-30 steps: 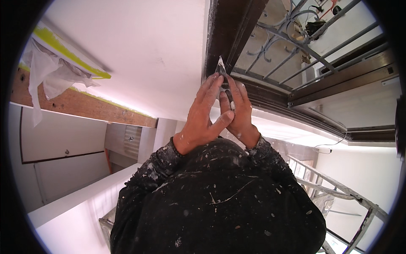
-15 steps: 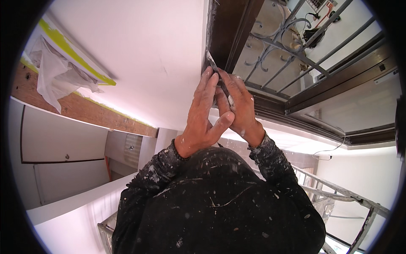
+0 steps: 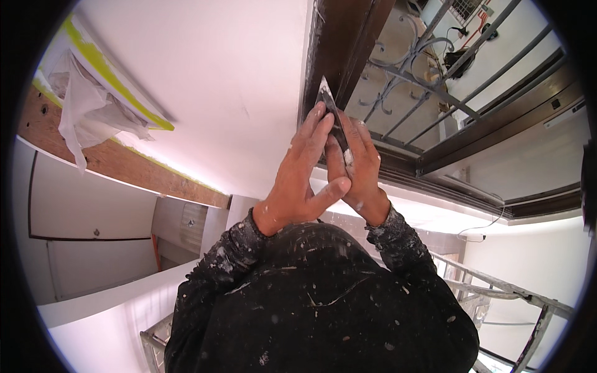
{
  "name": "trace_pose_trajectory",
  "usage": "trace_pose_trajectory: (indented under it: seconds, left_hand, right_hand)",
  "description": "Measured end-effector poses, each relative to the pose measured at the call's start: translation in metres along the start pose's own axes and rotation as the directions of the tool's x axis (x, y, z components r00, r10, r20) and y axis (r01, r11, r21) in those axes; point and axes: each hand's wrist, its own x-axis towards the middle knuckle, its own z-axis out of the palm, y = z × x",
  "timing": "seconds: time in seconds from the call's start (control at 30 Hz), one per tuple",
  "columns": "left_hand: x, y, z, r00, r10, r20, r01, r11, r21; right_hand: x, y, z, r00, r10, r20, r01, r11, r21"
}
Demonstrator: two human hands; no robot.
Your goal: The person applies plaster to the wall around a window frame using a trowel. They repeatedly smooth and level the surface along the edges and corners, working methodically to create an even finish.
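A putty knife (image 3: 327, 96) with a dark blade and white filler smears is held in front of me, its tip pointing up beside the dark brown window frame (image 3: 341, 53). My right hand (image 3: 360, 168) is closed around the knife from the right, partly hiding it. On the other side, my left hand (image 3: 293, 174) has its fingers stretched out, fingertips resting against the blade. The left thumb points across toward my right hand. White dust and spots cover both hands. Just left of the frame runs the white wall (image 3: 242, 81).
Right of the frame is a metal window grille (image 3: 410, 68) with scrolls. A crumpled translucent sheet (image 3: 87, 105) hangs over a wooden board (image 3: 124, 158) at left, near yellow-green edging (image 3: 118, 74). Metal scaffold bars (image 3: 522, 295) stand at lower right. A thin cable (image 3: 497, 217) dangles below the window.
The knife and both hands have shifted slightly right. Its tip has come away from the wall's edge, over the brown frame, and more of the blade face shows.
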Motion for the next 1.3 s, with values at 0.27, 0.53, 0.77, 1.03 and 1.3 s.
trace_pose_trajectory:
  seconds: [0.27,0.53,0.77,1.03,1.3]
  left_hand:
    - [0.024,0.008,-0.008,0.991,0.113,-0.066,-0.111,0.993,0.035]
    - [0.040,0.010,-0.012,0.982,0.164,-0.089,-0.160,0.986,0.045]
    - [0.056,0.023,-0.011,0.961,0.234,-0.147,-0.234,0.972,0.020]
    - [0.079,0.039,-0.027,0.957,0.252,-0.143,-0.249,0.968,0.040]
    - [0.111,0.069,-0.041,0.933,0.207,-0.293,-0.219,0.976,-0.008]
  right_hand:
    - [0.039,-0.018,-0.024,0.996,-0.088,0.007,0.088,0.996,0.010]
    - [0.053,-0.032,-0.029,0.991,-0.124,-0.052,0.120,0.990,-0.078]
    - [0.065,-0.050,-0.044,0.991,-0.111,-0.079,0.110,0.994,-0.017]
    - [0.079,-0.060,-0.067,0.987,-0.033,-0.160,0.028,0.999,-0.031]
    - [0.121,-0.057,-0.109,0.994,0.104,0.045,-0.112,0.967,0.228]
